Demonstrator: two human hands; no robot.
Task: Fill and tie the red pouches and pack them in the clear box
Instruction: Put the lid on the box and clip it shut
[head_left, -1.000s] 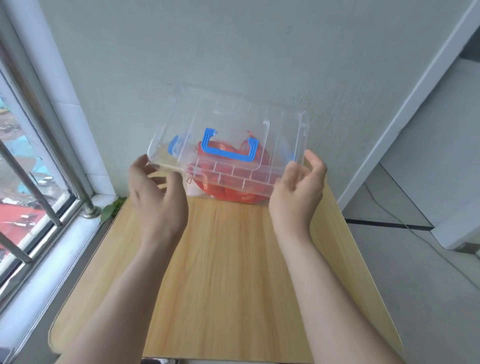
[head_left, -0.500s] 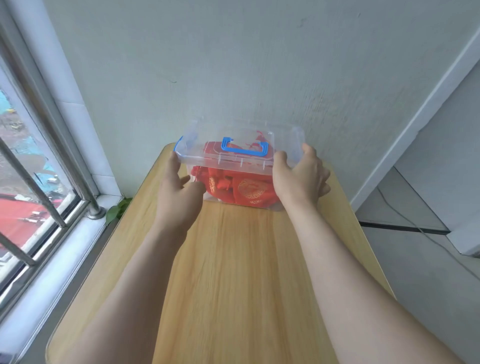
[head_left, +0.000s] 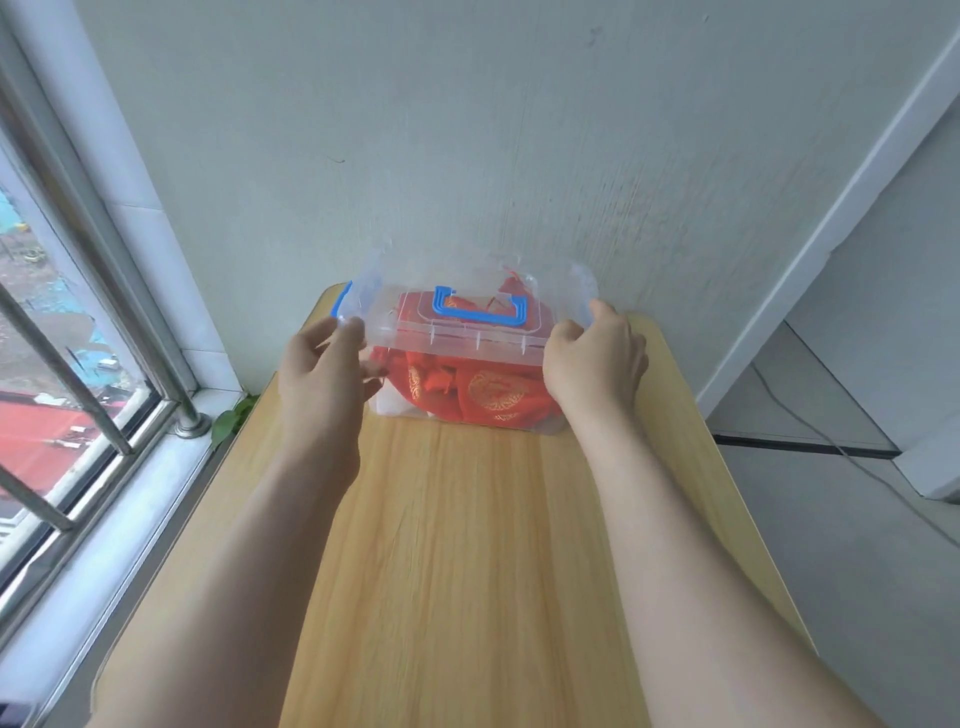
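Observation:
The clear box stands at the far end of the wooden table, against the wall. Several red pouches with gold prints fill it and show through its front wall. A clear lid with a blue handle lies on top of the box. My left hand grips the lid's left front corner, beside a blue latch. My right hand grips the lid's right front corner. Both thumbs rest on the lid's rim.
A window with metal bars and a white sill runs along the left of the table. A green leaf pokes up near the table's far left corner. A grey floor with a cable lies to the right.
The lid was held tilted up above the box one second ago; it has come down flat onto the box. Both hands stay at its front corners, and the view has shifted back.

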